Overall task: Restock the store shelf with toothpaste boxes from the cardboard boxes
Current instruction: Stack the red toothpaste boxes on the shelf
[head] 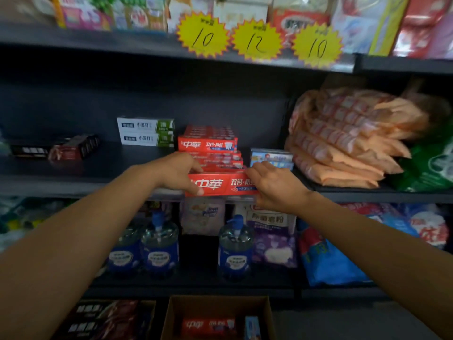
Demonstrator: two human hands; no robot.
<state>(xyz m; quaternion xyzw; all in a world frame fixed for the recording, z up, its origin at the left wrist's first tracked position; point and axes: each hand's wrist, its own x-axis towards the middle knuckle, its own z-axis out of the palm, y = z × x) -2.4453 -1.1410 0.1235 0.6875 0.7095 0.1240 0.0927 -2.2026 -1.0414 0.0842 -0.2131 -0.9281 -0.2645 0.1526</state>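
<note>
- Your left hand (175,171) grips the left end of a red toothpaste box (221,184), with the thumb curled over its front face and the other fingers on its top edge.
- Your right hand (274,186) grips the right end of the same box, its fingers wrapped round the end so that the last of the print is covered.
- You hold the box lengthwise and level at the front edge of the middle shelf (98,182), its printed face towards you.
- Just behind it lies a stack of red toothpaste boxes (208,143) of the same kind, the upper ones set a little further back than the lower ones.
- Two white and green toothpaste boxes (145,132) are stacked to the left of the red stack, further back on the shelf.
- A small blue box (272,157) lies just to the right of the red stack, beside your right hand.
- Orange packets (343,143) are heaped at the right end of the same shelf.
- Dark boxes (56,148) lie at the left end, well apart from the red ones.
- Below you an open cardboard box (176,315) stands on the floor, with one more red toothpaste box (208,323) lying inside it.
- Three yellow price tags (258,41) hang on the edge of the shelf above.
- Blue pump bottles (159,244) stand on the shelf below.
</note>
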